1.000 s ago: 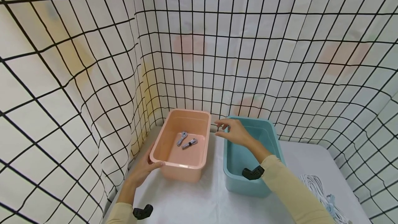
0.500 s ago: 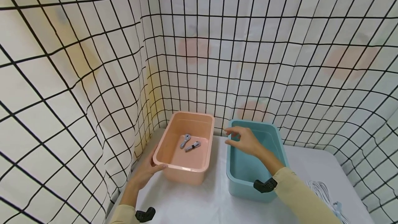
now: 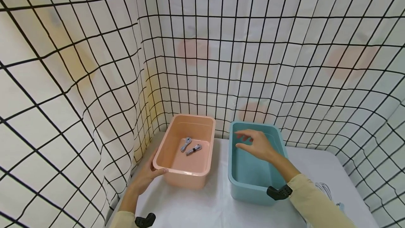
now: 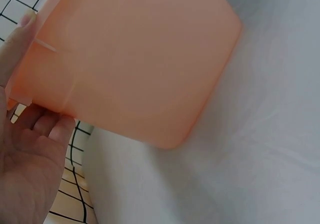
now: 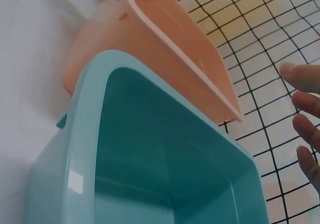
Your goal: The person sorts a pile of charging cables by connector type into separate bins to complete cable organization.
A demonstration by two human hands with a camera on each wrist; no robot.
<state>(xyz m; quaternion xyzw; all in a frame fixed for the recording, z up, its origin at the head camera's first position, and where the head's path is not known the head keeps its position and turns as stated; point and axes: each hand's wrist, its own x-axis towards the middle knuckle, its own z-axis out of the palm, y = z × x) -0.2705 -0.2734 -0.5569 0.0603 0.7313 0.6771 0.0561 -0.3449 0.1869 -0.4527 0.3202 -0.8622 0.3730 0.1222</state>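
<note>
While the left hand [image 3: 145, 178] kept its hold on the near left corner of the peach bin [image 3: 186, 181], the right hand [image 3: 257, 145] had drawn back from beyond the left rim of the teal bin [image 3: 250, 194] and now hovered over that bin. Its fingers were loosely bent, apart from the thumb; the left thumb lay over the rim, the fingers curled underneath. Two bins stood near the back edge of the worktop [image 3: 202, 208], peach nearer the left corner. A looped cable [image 3: 186, 144] and a banded cable [image 3: 194, 149], two altogether, lay inside it as before.
</note>
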